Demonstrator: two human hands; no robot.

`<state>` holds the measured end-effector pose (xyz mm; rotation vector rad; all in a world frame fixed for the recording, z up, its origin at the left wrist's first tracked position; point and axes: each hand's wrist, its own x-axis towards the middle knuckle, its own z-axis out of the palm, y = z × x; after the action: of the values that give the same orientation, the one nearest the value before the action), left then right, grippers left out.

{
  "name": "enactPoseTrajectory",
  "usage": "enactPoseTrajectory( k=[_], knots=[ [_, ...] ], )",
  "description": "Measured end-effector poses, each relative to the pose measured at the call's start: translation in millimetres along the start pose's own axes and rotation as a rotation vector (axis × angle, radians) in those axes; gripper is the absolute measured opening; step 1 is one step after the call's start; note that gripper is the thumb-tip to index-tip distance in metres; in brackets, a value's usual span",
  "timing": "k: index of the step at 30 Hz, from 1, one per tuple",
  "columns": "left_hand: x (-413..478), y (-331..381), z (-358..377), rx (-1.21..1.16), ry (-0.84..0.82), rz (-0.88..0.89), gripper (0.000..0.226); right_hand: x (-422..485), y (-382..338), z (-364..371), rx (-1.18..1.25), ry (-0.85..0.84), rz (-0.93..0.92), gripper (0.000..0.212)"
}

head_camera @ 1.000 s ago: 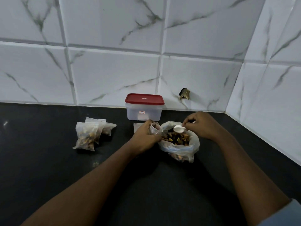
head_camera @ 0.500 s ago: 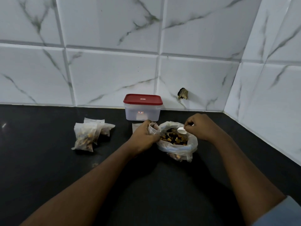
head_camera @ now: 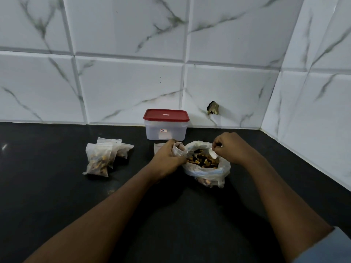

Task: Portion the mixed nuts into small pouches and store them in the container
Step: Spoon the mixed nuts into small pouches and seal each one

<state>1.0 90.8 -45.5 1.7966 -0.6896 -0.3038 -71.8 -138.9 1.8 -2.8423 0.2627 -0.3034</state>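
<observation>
Item: my left hand (head_camera: 167, 158). Fingers are curled round a small clear pouch (head_camera: 179, 149), pinching it so that its mouth stands open, just beside the left rim of the nut bag.

Item: my right hand (head_camera: 230, 147). Fingertips pinch the handle of a small white plastic spoon (head_camera: 212, 153). The bowl of the spoon points down into the bag, at the surface of the nuts. I cannot tell whether it carries any.

Item: large clear plastic bag (head_camera: 207, 171), rim rolled down, sitting on the counter between my two hands. The mixed nuts (head_camera: 201, 160) lie heaped inside it, brown, yellow and dark pieces.

Item: clear plastic container (head_camera: 166, 132) with a red lid (head_camera: 166, 115), lid on, standing against the wall behind my left hand. A small label shows on its front.

Item: filled pouches (head_camera: 99, 158), a small cluster lying on the counter well to the left of my left hand, some overlapping. The front one is the fullest.

Item: flat pale pouch or pouches (head_camera: 158, 148) on the counter, partly hidden behind my left hand, in front of the container. I cannot tell how many.

Item: black countertop (head_camera: 57, 196), bearing all of the above.

Item: white marble-patterned wall tiles (head_camera: 133, 82), back and right, meeting in a corner. One tile has a dark broken hole (head_camera: 213, 108) to the right of the container.

Item: pale blue-grey sleeve (head_camera: 326, 247) at my right upper arm, bottom right corner.
</observation>
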Motion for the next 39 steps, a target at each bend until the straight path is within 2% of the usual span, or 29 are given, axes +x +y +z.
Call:
enactPoseTrajectory(
  k=[7, 11, 22, 28, 30, 35, 39],
  knots=[
    [0, 0, 0, 0.009, 0.000, 0.003, 0.039, -3, -4, -3, 0.149, -0.007, -0.009, 0.011],
    [0, -1, 1, 0.024, 0.013, 0.025, 0.038, -2, 2, 0, 0.252, 0.013, 0.058, 0.013],
    [1, -1, -1, 0.014, 0.005, 0.007, 0.041, -1, 22, -7, 0.780, 0.041, 0.235, 0.020],
    [3, -4, -1, -0.002, -0.002, 0.013, 0.043, -1, 1, -4, 1.078, -0.085, 0.064, 0.016],
    [3, -6, -1, -0.010, 0.005, 0.024, 0.045, -4, -11, 1, 1.048, -0.118, -0.030, 0.018],
    [4, -9, 2, 0.012, 0.052, 0.055, 0.035, -10, -32, 4, 0.594, -0.123, -0.269, 0.022],
    [4, -8, 2, -0.029, 0.021, 0.038, 0.041, -12, -19, -12, 0.734, 0.046, -0.179, 0.021]
  ],
)
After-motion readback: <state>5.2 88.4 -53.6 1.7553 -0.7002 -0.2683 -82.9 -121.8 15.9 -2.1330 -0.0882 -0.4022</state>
